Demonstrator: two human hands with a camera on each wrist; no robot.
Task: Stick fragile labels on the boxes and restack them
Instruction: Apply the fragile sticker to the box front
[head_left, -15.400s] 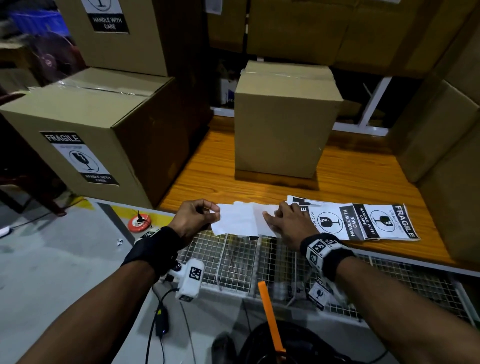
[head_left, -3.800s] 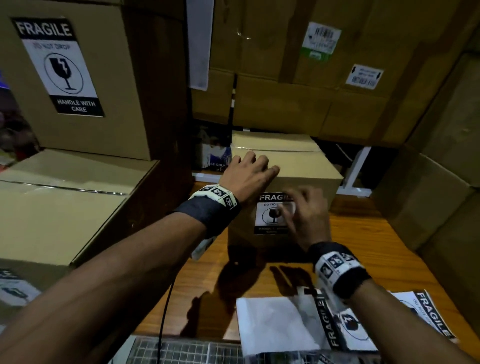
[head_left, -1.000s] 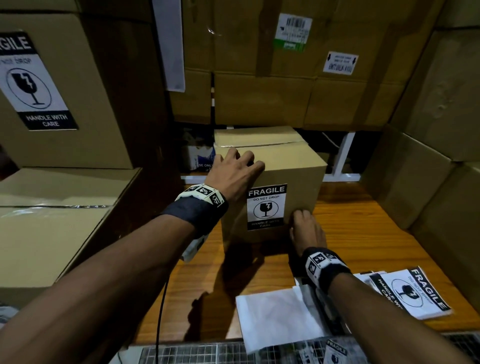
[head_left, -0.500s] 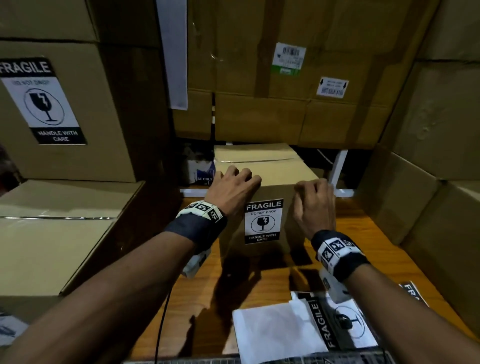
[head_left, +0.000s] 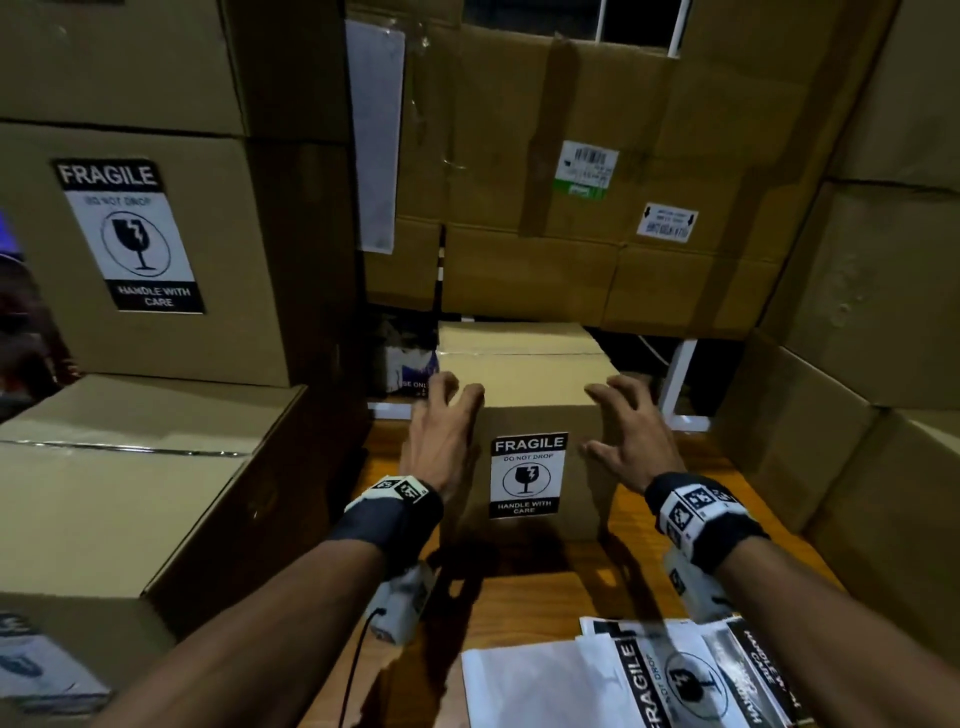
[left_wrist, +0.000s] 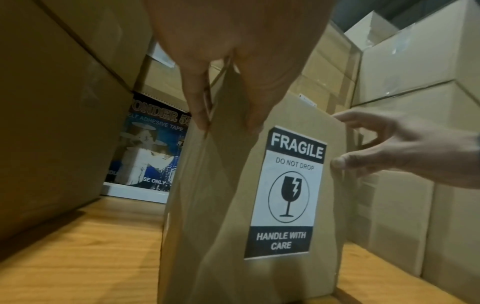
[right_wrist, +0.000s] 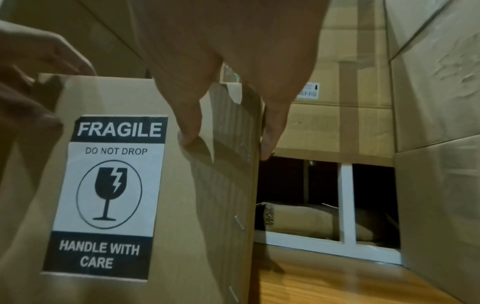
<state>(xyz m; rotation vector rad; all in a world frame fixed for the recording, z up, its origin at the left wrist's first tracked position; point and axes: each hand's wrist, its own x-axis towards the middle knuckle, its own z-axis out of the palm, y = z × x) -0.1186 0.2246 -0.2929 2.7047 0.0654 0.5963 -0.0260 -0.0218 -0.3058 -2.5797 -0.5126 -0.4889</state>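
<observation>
On the wooden table (head_left: 519, 577), upright small box (head_left: 524, 374) faces near, fragile label (head_left: 528, 475) upright; left hand (head_left: 441, 441) and right hand (head_left: 631, 441), fingers spread, touch its top corners.

this was a warehouse or packing room. plain cardboard cartons (head_left: 597, 208) stood stacked on every side, some taped shut and carrying a barcode sticker (head_left: 587, 169) or a fragile label (head_left: 130, 234). a wooden worktop (head_left: 519, 587) held a loose pile of printed fragile labels (head_left: 696, 680), and a packet of self-adhesive tape (left_wrist: 153, 148) sat behind the boxes.
</observation>
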